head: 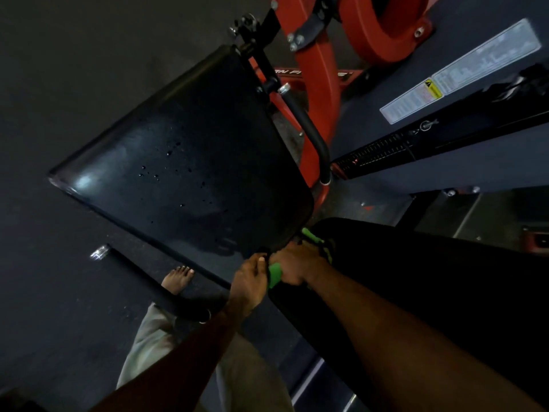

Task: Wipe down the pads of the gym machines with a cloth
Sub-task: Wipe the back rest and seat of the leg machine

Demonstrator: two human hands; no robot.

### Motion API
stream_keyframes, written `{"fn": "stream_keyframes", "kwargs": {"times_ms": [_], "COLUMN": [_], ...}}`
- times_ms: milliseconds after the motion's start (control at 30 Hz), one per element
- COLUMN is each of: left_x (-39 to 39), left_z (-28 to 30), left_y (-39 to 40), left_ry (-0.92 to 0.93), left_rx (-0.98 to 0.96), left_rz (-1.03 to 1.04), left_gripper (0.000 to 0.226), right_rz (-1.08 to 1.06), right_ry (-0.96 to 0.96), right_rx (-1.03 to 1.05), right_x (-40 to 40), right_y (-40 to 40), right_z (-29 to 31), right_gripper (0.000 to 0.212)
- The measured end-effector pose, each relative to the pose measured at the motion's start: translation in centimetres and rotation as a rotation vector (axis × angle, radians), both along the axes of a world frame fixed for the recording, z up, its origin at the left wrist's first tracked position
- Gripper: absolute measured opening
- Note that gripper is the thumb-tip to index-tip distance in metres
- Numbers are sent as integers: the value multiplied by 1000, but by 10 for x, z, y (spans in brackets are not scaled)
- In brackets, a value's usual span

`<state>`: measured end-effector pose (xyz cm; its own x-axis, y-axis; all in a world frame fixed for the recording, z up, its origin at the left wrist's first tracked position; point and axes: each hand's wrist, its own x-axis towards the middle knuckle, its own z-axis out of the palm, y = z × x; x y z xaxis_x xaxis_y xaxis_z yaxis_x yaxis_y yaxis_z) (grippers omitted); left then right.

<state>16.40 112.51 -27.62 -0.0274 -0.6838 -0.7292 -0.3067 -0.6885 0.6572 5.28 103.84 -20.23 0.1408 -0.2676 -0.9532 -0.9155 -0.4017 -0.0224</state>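
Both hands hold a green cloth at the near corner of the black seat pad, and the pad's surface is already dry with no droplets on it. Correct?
Not quite. The head view shows droplets on the seat pad. The rest holds: left hand and right hand hold the green cloth at its near corner.

Under me is the dark floor [59, 292], speckled rubber by the look of it. My bare foot [177, 280] stands on it beside a black handle bar [142, 282] with a shiny cap on its end. The machine's red frame [318, 108] rises from the floor past the black seat pad [184, 162]; water drops sit on the pad's glossy top. A second black pad [430, 281] lies to my right
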Motion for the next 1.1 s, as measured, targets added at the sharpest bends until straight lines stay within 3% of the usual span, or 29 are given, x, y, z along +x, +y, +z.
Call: {"fn": "stream_keyframes", "kwargs": {"times_ms": [100,167,333,433,533,667,733,900,1000,1100], "left_x": [-7,-11,-36,-41,-42,-39,-39,-34,-26,-17], "left_z": [6,7,12,33,30,36,39,36,40,52], "left_y": [-4,-1,34,32,24,35,38,37,38,39], "left_ry": [12,45,87,163,201,188,177,194,159,52], "left_rx": [-29,-53,-131,-54,-18,-30,-35,-3,-3,-38], "left_rz": [-47,-74,-218,-200,-230,-244,-254,-297,-321,-495], "left_gripper": [35,34,61,79,89,110,106,97,95,88], "right_rz": [-102,-51,-31,-81,-79,-32,-84,-42,45,45], "right_ry": [117,98,-89,71,179,-51,-116,263,68,-144], "right_rx": [-144,-204,52,-138,-285,32,28,-380,-205,-28], "right_x": [-44,-55,-33,-63,-81,-54,-62,-89,-43,-25], "right_y": [-47,-56,-11,-48,-61,-9,-14,-62,-25,8], "right_z": [12,29,59,61,63,67,72,62,63,86], "right_gripper": [31,32,63,41,51,59,60,51,46,45]}}
